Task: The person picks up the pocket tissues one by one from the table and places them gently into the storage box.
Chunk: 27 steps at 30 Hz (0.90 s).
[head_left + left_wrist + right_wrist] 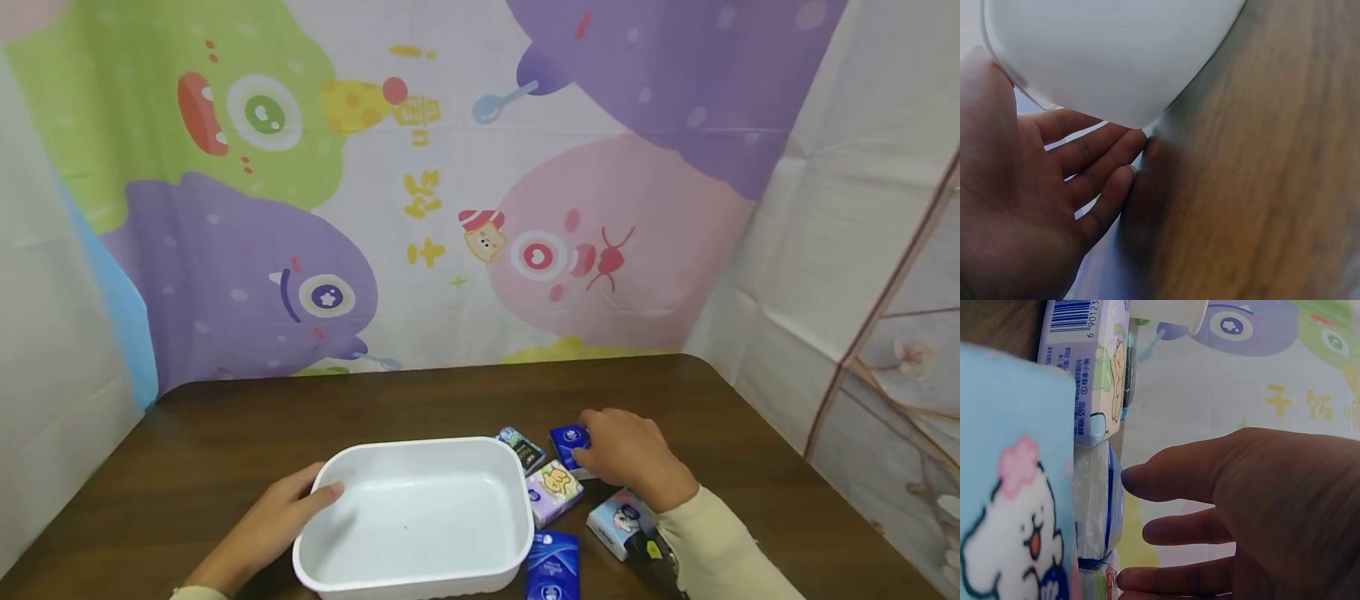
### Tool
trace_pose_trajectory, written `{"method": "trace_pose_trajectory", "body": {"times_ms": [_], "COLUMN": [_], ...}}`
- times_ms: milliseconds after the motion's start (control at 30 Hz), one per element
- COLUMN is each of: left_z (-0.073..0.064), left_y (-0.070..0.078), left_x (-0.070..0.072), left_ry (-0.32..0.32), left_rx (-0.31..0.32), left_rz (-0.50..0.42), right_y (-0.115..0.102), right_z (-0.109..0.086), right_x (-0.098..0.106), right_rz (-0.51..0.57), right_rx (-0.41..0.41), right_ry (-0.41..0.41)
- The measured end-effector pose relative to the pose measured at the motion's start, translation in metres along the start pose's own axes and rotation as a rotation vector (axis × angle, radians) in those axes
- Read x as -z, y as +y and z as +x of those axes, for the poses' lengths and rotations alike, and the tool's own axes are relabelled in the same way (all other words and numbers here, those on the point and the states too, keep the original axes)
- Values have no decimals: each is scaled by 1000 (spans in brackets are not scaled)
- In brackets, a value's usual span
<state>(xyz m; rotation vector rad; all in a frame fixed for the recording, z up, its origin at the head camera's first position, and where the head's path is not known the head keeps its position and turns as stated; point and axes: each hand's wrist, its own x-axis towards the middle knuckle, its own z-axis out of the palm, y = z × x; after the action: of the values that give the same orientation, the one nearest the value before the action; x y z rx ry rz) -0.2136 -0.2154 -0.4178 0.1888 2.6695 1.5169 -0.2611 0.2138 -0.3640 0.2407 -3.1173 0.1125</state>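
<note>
A white plastic basin (420, 517) stands on the table. My left hand (281, 517) holds its left side, the thumb over the rim and the other fingers (1104, 156) against the outside wall. To the right of the basin, my right hand (630, 454) is over a small blue tissue pack (567, 442). In the right wrist view its thumb (1166, 475) is at the pack's edge, with the other fingers extended; firm contact is unclear. Nearest to that pack lie a purple-and-yellow cartoon tissue pack (555, 493) and a dark patterned pack (522, 450).
A light blue tissue pack (618, 521) with a white cartoon dog lies beside the right wrist, next to a black pack (652, 554) partly under the sleeve. Another blue pack (553, 567) lies at the basin's front right. A cartoon-printed curtain (435, 317) hangs behind the brown table (247, 417).
</note>
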Motion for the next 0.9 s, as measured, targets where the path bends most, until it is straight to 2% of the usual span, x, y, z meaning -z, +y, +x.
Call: {"method": "trace_pose_trajectory", "body": {"times_ms": [167,267,633,900], "left_z": [-2,-2,-4,-3], "left_y": [-1,-1,1,1], "left_x": [0,-1,3,2], "left_ry": [-11,-8,5,-3], "left_rx": [-23,-14,8,-23], "left_rz": [-27,-40,-8,-28], "right_y": [0,1,1,7], "right_z": [-2,-3,0,1], "right_x": [-1,-1,-1,-3], "right_rz": [-1,1,5,-10], "right_rx": [3,2,1,5], "right_ry": [1,4,25,48]}}
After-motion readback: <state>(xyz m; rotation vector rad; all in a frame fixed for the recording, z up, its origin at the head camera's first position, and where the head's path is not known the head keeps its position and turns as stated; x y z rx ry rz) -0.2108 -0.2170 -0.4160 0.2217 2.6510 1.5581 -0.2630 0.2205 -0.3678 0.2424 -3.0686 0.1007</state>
